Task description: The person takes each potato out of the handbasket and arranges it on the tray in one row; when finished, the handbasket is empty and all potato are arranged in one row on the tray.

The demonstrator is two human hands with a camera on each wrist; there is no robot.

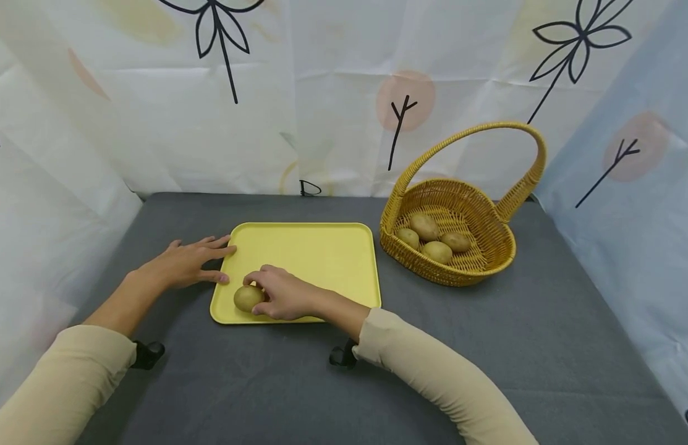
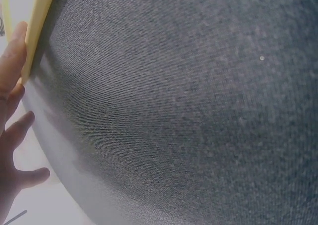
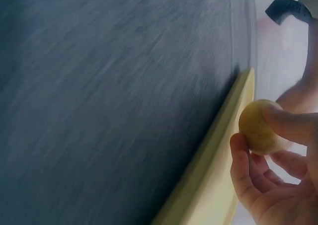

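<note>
Gripping a smooth, roundish potato (image 1: 248, 300) between thumb and curled fingers of the right hand (image 1: 285, 294), at the yellow plate-flat tray's (image 1: 316, 250) near-left corner. Touching the tray's left rim with spread fingers of the left hand (image 1: 190, 264). Crossing the tray's near rim with the right forearm (image 1: 338, 307). See, right of the tray, a woven, arch-handled basket (image 1: 444, 274) bearing four potatoes (image 1: 424, 227); beneath, grey ribbed cloth (image 1: 238, 383).

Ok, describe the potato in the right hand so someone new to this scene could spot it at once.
On the gray tabletop, find the flat yellow tray, left of the wicker basket. Over the tray's near-left part, the person's right hand grips a rounded, yellow-brown potato. It is the only potato outside the basket; the other four potatoes lie inside.
</note>
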